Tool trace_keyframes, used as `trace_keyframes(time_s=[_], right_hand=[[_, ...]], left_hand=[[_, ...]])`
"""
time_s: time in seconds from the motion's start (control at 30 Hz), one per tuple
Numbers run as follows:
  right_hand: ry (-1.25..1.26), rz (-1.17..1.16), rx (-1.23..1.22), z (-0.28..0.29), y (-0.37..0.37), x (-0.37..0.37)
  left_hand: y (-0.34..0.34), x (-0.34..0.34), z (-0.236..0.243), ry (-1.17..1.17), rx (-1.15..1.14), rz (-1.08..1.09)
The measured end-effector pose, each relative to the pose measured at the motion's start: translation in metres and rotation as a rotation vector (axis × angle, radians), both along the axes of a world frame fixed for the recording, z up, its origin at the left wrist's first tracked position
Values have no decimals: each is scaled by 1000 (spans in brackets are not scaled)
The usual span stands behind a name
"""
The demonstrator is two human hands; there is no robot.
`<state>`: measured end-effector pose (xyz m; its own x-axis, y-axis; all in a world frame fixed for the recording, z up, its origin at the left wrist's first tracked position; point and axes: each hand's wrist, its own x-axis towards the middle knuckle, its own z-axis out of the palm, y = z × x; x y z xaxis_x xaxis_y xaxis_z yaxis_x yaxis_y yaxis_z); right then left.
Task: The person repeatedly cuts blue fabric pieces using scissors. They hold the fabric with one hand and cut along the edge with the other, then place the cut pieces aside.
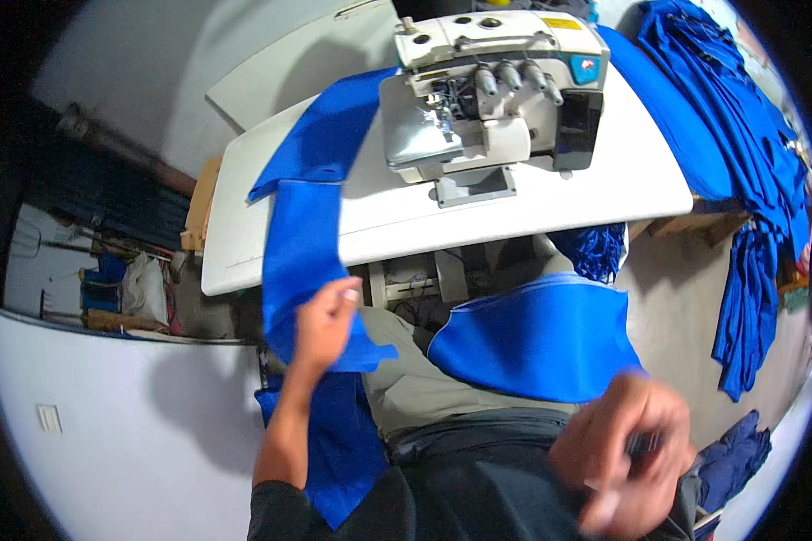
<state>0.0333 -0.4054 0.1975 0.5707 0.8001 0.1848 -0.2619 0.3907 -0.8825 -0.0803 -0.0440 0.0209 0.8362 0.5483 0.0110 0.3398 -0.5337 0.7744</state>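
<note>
My left hand [327, 323] is in front of a long blue fabric strip [302, 225] that hangs over the table's front edge toward my lap. Its fingers are drawn together; whether they pinch the cloth I cannot make out. Close to my body at the lower right, my right hand [632, 455] is smeared by motion, its fingers curled round a small dark thing [643, 442] too blurred to name. A curved blue fabric piece [541, 338] lies across my thigh. More blue cloth [343, 442] rests beside my left forearm.
An overlock sewing machine [501, 99] stands on the white table [397, 215]. Another blue piece [329, 126] lies at its left. Blue cloth is heaped [722, 90] at the right and hangs down. Dark blue cloth [735, 460] sits low right. A white partition [108, 406] fills the lower left.
</note>
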Motion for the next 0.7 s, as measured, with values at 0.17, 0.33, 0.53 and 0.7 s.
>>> trace_keyframes(time_s=[0.17,0.33,0.53,0.7], right_hand=[[589,222,125,60,31,-39],[278,285,265,40,78,-44],[561,293,86,8,34,-3],[-501,-77,-123,-118,73,56]], left_hand=[[11,-4,68,-212,2,91],[-18,-14,96,-306,145,78],[-61,14,113,-282,-33,-131],[-103,50,99,-443,-25,-415]])
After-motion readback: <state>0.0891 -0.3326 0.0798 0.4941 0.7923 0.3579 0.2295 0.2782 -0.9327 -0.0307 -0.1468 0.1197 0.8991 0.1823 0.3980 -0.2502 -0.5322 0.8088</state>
